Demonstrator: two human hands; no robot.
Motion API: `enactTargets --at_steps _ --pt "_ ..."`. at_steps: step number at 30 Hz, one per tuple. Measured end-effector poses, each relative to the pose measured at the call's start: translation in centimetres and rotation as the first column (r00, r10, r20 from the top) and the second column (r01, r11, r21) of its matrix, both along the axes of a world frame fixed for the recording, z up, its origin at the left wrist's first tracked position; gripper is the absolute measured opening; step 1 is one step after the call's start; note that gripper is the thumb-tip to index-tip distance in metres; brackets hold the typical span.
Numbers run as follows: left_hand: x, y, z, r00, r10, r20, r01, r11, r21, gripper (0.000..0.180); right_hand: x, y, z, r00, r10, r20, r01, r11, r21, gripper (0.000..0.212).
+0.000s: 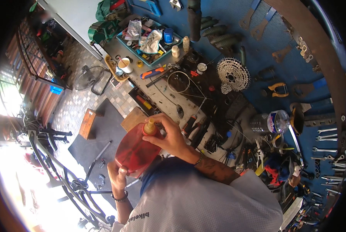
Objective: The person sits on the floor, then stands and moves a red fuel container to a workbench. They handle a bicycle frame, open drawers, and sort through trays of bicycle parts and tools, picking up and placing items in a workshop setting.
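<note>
A red translucent bottle [136, 150] with a yellowish nozzle [150, 125] is held tilted in front of my chest. My left hand [118, 178] grips its lower end, thumb pressed to the side. Around the neck, just below the nozzle, my right hand [167, 133] is closed, with thumb and fingers on either side. Part of the bottle's far side is hidden from view. Past the bottle, a brown wooden block [134, 118] lies close to my right fingers.
A cluttered workbench [157, 87] runs along the right, with a teal tray [177, 40], a white cup [125, 65] and a large cassette [233, 74]. Tools hang on a blue wall panel [273, 34]. A bicycle frame [59, 170] stands at left; a wooden box [89, 123] sits on a dark mat [103, 133].
</note>
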State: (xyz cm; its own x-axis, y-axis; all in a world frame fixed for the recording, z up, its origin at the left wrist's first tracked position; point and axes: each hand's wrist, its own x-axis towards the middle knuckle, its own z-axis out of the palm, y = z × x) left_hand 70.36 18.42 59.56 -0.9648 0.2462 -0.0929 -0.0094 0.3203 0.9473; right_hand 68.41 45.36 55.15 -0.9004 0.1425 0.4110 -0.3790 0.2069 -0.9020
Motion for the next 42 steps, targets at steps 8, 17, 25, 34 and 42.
enactTargets --at_steps 8,17,25,34,42 --pt "0.7 -1.2 -0.7 0.999 0.036 -0.007 -0.036 0.997 -0.062 0.095 -1.3 3.5 -0.1 0.998 0.044 -0.048 -0.037 0.99 0.136 0.047" --pt "0.7 -0.7 -0.2 0.999 0.042 -0.021 -0.043 0.995 -0.089 0.097 -4.5 24.4 -15.1 0.788 -0.615 0.026 0.265 0.377 0.888 0.026" --pt "0.6 -1.0 -0.5 0.999 0.01 0.039 -0.006 0.994 -0.113 0.096 -4.3 21.4 -10.3 0.821 -0.56 0.107 0.439 0.741 0.508 0.025" --pt "-0.2 0.1 -1.6 0.998 -0.01 0.066 0.018 0.993 -0.116 0.09 -1.4 8.5 7.6 0.977 0.138 -0.164 -0.086 0.954 0.289 0.028" --pt "-0.3 0.3 -1.6 1.0 -0.02 -0.015 0.018 0.988 -0.155 0.084 -2.2 9.1 9.0 0.935 0.292 -0.203 -0.164 0.861 0.481 0.033"
